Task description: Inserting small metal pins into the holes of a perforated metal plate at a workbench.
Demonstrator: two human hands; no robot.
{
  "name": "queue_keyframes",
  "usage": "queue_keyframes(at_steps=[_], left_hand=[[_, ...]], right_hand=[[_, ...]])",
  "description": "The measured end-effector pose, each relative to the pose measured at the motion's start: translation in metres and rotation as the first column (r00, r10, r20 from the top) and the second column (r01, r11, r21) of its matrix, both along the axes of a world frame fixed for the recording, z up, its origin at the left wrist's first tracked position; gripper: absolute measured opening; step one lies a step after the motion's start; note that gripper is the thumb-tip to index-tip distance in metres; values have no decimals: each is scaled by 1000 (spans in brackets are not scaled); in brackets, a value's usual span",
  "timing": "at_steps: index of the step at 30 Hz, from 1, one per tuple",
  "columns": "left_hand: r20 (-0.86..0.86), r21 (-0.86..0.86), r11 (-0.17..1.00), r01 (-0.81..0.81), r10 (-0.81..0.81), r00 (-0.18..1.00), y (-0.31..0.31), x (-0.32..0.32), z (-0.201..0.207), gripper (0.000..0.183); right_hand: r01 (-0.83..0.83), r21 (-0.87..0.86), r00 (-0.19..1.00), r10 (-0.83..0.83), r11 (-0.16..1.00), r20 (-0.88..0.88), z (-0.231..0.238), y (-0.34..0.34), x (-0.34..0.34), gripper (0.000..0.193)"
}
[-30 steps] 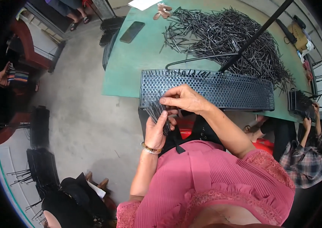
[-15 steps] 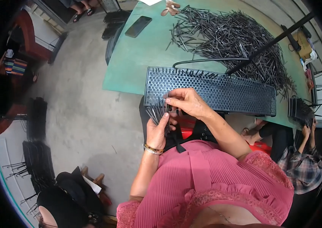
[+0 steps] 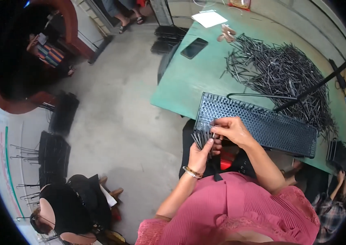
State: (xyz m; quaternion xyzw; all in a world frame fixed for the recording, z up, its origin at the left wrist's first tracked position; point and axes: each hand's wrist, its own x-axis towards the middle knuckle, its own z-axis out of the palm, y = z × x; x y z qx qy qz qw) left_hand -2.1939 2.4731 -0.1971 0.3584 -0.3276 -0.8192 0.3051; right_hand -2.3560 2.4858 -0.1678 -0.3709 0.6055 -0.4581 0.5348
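Your left hand (image 3: 200, 158) is closed around a bundle of thin black rods (image 3: 199, 138), upright and slightly fanned, thumb across the front and fingertips curled round the other side. Your right hand (image 3: 236, 131) is pinched, thumb against forefinger, on the upper part of that bundle; whether it grips one rod or several is too small to tell. Bracelets (image 3: 192, 172) circle your left wrist

Both hands are at the near left corner of a black perforated metal panel (image 3: 262, 128), which overlaps the near edge of the green table (image 3: 175, 96) and juts out over your lap. Short dark pegs (image 3: 246, 105) line the panel's far edge, and a thick black bar (image 3: 323, 83) slants from there toward the upper right

Beyond the panel, a wide heap of black rods (image 3: 279, 69) covers the far right part of the table. A dark smartphone (image 3: 194, 48) lies by the table's left edge, and white paper (image 3: 208, 18) sits at the far left corner, near a small tan object (image 3: 226, 34)

Past the table's right end, a co-worker in a plaid shirt (image 3: 331, 216) works with both hands raised
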Motion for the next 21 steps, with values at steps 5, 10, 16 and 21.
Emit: queue_keyframes(at_steps=[5, 10, 16, 21], left_hand=[[28, 16, 1000, 20, -20, 999, -2, 7, 2, 19], [34, -9, 998, 61, -61, 998, -3, 1, -3, 18], [40, 58, 997, 46, -48, 998, -3, 2, -7, 23], [2, 72, 990, 119, -119, 993, -10, -8, -4, 25]], right_hand=[[79, -82, 988, -67, 993, 136, -4, -2, 0, 25], [15, -32, 998, -13, 999, 68, 0, 1, -7, 20], [47, -159, 987, -70, 986, -147, 9, -7, -25, 21], [191, -394, 941, -282, 899, -188, 22, -46, -40, 21]])
